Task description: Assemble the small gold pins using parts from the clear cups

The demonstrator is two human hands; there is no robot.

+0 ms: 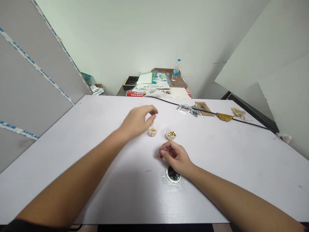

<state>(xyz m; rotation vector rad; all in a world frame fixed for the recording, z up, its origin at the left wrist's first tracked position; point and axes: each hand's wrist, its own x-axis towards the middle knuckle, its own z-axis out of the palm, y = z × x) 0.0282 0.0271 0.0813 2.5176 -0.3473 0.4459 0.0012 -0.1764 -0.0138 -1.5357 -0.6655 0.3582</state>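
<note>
My left hand (138, 120) hovers just above and left of a small clear cup (152, 131) of tiny gold parts, its fingers curled into a pinch; what it holds, if anything, is too small to see. A second small cup (170, 135) of gold parts stands to the right. My right hand (175, 156) rests on the white table (96, 135) in front of the cups, fingers curled together in a pinch. Under its wrist lies a black round piece in a clear cover (173, 175).
A black cable (243, 121) runs across the far side of the table. Beside it lie silver foil bags (187, 109), a brown card (204, 108), a gold bag (225, 117) and a clear packet (238, 112). Behind stands a cluttered desk with a water bottle (176, 70).
</note>
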